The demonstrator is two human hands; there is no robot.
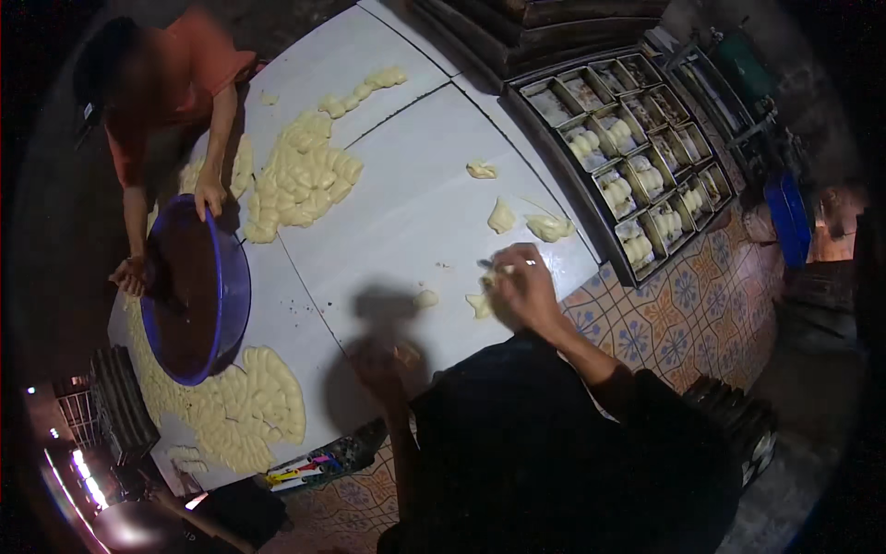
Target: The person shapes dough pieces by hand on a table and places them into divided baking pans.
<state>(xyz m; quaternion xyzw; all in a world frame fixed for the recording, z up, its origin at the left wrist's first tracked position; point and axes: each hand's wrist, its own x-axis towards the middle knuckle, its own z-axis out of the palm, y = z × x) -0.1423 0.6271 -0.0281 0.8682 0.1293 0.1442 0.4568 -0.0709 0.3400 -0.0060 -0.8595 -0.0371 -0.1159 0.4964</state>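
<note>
My right hand (530, 288), with a ring on one finger, is low over the white table (415, 212). Its fingers curl round a small pale piece of dough (499, 275). Another dough piece (479, 306) lies just beside that hand. My left hand (374, 362) hovers near the table's front edge, dark and blurred, so its fingers cannot be made out. Beyond its shadow rests a small dough scrap (425, 298). Farther off to the right are three flattened dough pieces, among them a folded one (549, 227).
Across the table, a person (185, 102) in orange grips a purple basin (242, 277) of brown filling. Dough lumps cover the table's far left (305, 175) and near left (249, 406). At right stands a rack of baking tins (637, 175), several holding dough. Patterned floor tiles (688, 295) show below.
</note>
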